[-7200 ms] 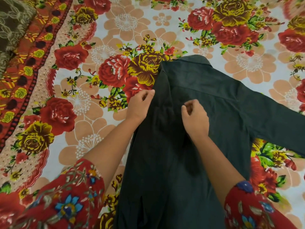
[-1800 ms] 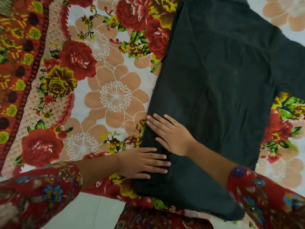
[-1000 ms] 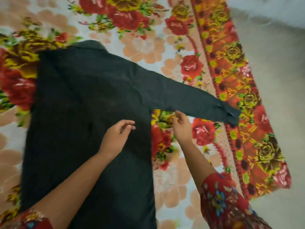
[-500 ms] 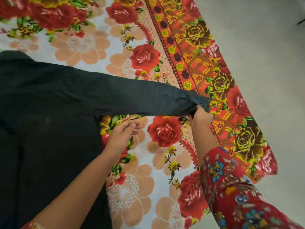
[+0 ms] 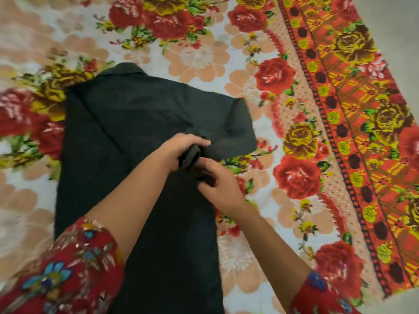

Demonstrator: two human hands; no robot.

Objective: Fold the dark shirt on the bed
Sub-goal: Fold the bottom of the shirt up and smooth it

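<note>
The dark shirt [image 5: 118, 137] lies flat on the floral bedsheet [image 5: 199, 57], collar at the top. Its right sleeve [image 5: 235, 132] is doubled back toward the body, with the cuff end bunched over the shirt's right side. My left hand [image 5: 181, 145] grips the bunched cuff from above. From below and to the right, my right hand [image 5: 217, 184] holds the same cuff fabric. Both hands meet at the shirt's right edge. The left side of the shirt is folded in, with no left sleeve showing.
The sheet's red and orange border [image 5: 353, 132] runs diagonally down the right side. Beyond it, pale floor [image 5: 403, 23] shows at the top right corner. Red floral sleeves cover both my upper arms at the bottom of the view.
The right sleeve was stretched out to the right with my right hand at its cuff; now the cuff is pulled back over the shirt body and both hands hold it. The view swung left.
</note>
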